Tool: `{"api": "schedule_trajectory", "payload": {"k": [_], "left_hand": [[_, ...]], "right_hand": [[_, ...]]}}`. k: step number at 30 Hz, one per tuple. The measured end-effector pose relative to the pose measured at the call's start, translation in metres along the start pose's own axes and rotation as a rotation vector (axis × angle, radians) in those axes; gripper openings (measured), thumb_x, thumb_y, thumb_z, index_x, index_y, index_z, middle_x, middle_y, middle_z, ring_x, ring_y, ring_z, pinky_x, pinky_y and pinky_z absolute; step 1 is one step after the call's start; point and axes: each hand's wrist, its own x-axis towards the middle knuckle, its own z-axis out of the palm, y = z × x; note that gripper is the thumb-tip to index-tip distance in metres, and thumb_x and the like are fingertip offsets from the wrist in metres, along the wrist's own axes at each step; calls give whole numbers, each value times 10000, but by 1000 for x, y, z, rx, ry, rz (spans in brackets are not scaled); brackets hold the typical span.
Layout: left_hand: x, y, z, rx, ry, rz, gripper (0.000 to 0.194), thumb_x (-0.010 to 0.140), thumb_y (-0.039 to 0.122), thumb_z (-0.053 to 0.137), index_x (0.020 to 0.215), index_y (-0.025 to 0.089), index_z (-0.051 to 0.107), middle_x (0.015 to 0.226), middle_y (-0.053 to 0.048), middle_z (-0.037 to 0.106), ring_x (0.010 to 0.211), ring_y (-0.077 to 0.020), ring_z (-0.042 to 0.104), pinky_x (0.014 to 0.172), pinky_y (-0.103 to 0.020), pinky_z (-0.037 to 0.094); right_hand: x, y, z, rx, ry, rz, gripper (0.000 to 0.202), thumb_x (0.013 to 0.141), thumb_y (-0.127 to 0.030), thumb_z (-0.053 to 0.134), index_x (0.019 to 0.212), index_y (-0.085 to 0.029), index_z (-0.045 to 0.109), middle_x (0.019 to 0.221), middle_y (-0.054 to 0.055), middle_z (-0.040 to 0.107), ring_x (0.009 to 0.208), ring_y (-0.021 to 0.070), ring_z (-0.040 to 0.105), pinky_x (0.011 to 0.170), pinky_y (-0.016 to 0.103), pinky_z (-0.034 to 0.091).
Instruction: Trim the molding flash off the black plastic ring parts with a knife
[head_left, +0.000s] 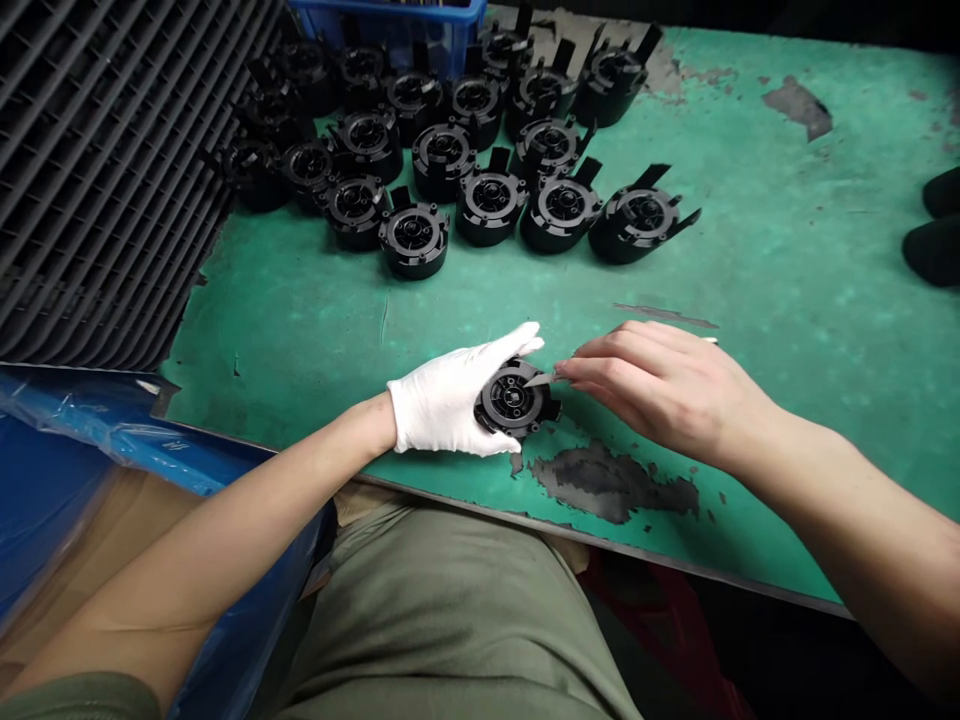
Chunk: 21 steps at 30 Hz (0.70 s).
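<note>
My left hand (465,398), in a white glove, is wrapped round the left side of a round black part (513,398) near the table's front edge. The part's open face, with a ring and inner ribs, points up. From the right, my bare right hand (645,385) pinches a small pointed blade (538,380). Its tip is over the inner face of the part; whether it touches cannot be made out. The rest of the tool is hidden by the fingers.
Several similar black parts (491,205) stand on the green table (750,250) beyond my hands, before a blue bin (457,30). Stacked black grilles (112,150) are at the left. Dark cylindrical objects (934,250) lie at the right edge. Blue plastic (112,420) hangs at lower left.
</note>
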Motion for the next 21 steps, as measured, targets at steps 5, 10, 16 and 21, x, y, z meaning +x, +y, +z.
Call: {"api": "schedule_trajectory", "payload": {"k": [5, 10, 16, 21], "left_hand": [[-1, 2, -1, -5, 10, 8, 1279, 819, 482, 948, 1778, 186, 156, 1759, -217, 448, 1606, -379, 511, 1339, -484, 464], [0, 0, 0, 17, 4, 8, 1231, 831, 503, 932, 1767, 197, 194, 1768, -211, 433, 1610, -395, 502, 1356, -516, 449], [0, -2, 2, 20, 25, 44, 1226, 835, 490, 935, 1764, 191, 194, 1739, -217, 472, 1587, -392, 530, 1341, -507, 463], [0, -2, -1, 33, 21, 39, 1223, 837, 486, 930, 1765, 210, 183, 1735, -205, 478, 1577, -394, 540, 1325, -518, 477]], "right_hand": [[-4, -1, 4, -26, -15, -8, 249, 1109, -157, 577, 1309, -258, 684, 1102, 73, 782, 873, 204, 644, 749, 360, 472], [-3, -4, 5, -33, -47, -65, 307, 1096, -75, 535, 1307, -254, 669, 1098, 62, 792, 872, 192, 649, 747, 349, 452], [1, -4, 6, -44, -37, -106, 289, 1091, -67, 530, 1305, -215, 656, 1100, 68, 788, 864, 190, 639, 735, 348, 440], [5, -1, 7, -36, -38, -112, 289, 1097, -68, 519, 1291, -226, 663, 1098, 59, 793, 849, 183, 648, 725, 345, 446]]}}
